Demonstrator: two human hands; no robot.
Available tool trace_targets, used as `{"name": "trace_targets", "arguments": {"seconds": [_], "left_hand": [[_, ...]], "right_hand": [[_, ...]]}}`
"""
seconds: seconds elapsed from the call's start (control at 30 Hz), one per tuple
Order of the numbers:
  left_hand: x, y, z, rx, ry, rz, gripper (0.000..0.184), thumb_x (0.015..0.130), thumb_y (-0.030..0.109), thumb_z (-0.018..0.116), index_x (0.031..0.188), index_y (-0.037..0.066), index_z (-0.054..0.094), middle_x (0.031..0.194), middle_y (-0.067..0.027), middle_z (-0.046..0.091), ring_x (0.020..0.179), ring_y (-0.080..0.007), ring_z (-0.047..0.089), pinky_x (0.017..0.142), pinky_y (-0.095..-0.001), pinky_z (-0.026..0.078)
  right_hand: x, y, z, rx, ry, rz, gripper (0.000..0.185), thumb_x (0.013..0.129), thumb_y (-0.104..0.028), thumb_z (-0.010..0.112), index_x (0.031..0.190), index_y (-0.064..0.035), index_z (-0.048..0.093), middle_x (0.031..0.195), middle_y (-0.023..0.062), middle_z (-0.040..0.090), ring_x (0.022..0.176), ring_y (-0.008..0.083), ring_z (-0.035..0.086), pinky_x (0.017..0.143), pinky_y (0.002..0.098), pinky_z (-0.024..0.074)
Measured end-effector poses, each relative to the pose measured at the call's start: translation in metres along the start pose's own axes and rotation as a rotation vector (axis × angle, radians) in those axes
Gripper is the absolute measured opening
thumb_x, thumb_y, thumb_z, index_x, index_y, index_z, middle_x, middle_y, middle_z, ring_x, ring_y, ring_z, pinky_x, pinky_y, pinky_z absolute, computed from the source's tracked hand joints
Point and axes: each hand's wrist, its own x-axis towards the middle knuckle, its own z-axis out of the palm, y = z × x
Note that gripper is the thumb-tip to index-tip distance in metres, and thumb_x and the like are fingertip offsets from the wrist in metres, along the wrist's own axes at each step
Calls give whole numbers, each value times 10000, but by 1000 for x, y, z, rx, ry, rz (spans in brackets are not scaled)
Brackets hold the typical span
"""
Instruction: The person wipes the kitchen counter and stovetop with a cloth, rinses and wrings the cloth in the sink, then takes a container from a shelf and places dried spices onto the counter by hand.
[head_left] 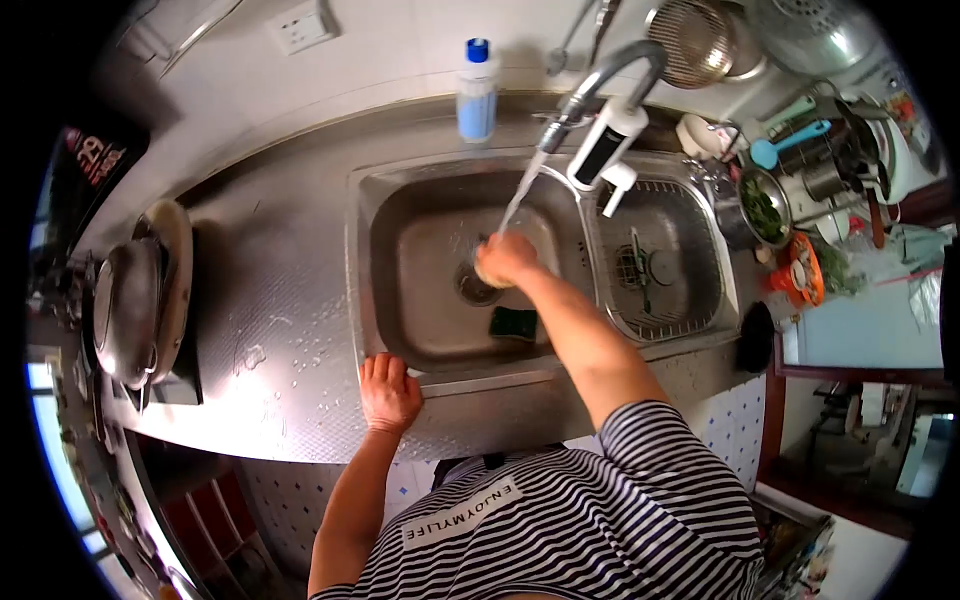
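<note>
Water runs from the curved faucet (575,105) onto my right hand (508,260), which is over the drain of the large sink basin (400,270). Its fingers are curled round something pale that I cannot make out. A dark green sponge (513,323) lies on the basin floor just below that hand. My left hand (390,393) rests at the front left corner of the sink, on the rim, its fingers close together and bent over the edge, with no object visible in it.
Behind the sink stands a blue-capped bottle (477,92). The smaller basin (665,260) holds a wire rack. At the left are a lidded pan (130,310) and a stove. Bowls, utensils and greens in a metal bowl (763,207) crowd the right side.
</note>
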Motion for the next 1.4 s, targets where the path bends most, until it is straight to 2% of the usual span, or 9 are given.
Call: {"name": "trace_targets", "arguments": {"seconds": [0.27, 0.37, 0.57, 0.67, 0.8, 1.0, 1.13, 1.27, 1.4], "left_hand": [[4, 2, -3, 24, 1, -14, 113, 655, 65, 519, 764, 48, 494, 820, -139, 498, 792, -333, 469, 724, -438, 381], [2, -1, -1, 13, 15, -1, 111, 649, 69, 524, 755, 56, 491, 820, -130, 501, 788, -326, 470, 711, -441, 379], [2, -3, -1, 10, 4, -17, 135, 636, 71, 531, 769, 58, 505, 827, -121, 505, 783, -316, 480, 709, -428, 384], [2, -1, -2, -1, -1, -56, 165, 622, 61, 551, 783, 53, 514, 853, -124, 513, 812, -319, 488, 732, -425, 396], [-2, -4, -8, -38, 41, -33, 187, 620, 71, 573, 799, 47, 524, 857, -129, 518, 833, -317, 500, 766, -420, 410], [-4, -6, -9, 23, 37, -55, 215, 634, 154, 609, 815, 63, 535, 842, -93, 513, 820, -264, 507, 751, -372, 403], [-2, -9, -10, -3, 68, -35, 184, 603, 116, 594, 760, 56, 520, 799, -95, 501, 757, -267, 494, 710, -368, 406], [-2, -7, -12, 2, 87, -32, 185, 609, 134, 603, 755, 67, 511, 791, -87, 496, 755, -257, 496, 700, -361, 403], [-2, -6, -14, 29, 5, -48, 189, 636, 156, 610, 783, 67, 532, 818, -83, 498, 783, -239, 504, 720, -352, 403]], "right_hand": [[-54, 70, -38, 763, -191, 41, 173, 875, -173, 517, 871, -29, 611, 628, 48, 586, 552, 153, 550, 539, 311, 458], [-101, 95, -93, 926, 214, 79, 120, 869, -148, 539, 874, -44, 599, 625, 18, 564, 505, 112, 506, 482, 279, 426], [-114, 149, -140, -174, 378, 289, 437, 843, -322, 577, 1126, 8, 527, 1056, 221, 575, 971, 362, 568, 820, 407, 462], [-132, 80, -126, -567, 559, -18, 515, 852, -327, 584, 1210, 18, 446, 1200, 229, 488, 1072, 374, 506, 871, 429, 448], [-109, 7, -34, -364, -324, -292, 422, 811, -114, 633, 1171, -18, 434, 1214, 233, 458, 1132, 382, 460, 917, 457, 426], [-24, 77, 102, -579, -424, -348, 479, 784, -49, 598, 1218, -66, 396, 1155, 214, 472, 1047, 378, 500, 854, 448, 449], [27, 76, 88, 761, -235, 268, 325, 844, -243, 487, 1138, -109, 449, 1054, 118, 509, 936, 265, 533, 709, 413, 495], [42, 21, 36, 1072, -545, 353, 449, 836, -552, 506, 986, -128, 513, 788, 52, 554, 716, 200, 561, 647, 357, 501], [25, -27, 22, 1380, -407, 390, 356, 871, -460, 540, 938, -111, 534, 716, 14, 544, 624, 136, 530, 573, 313, 464]]}}
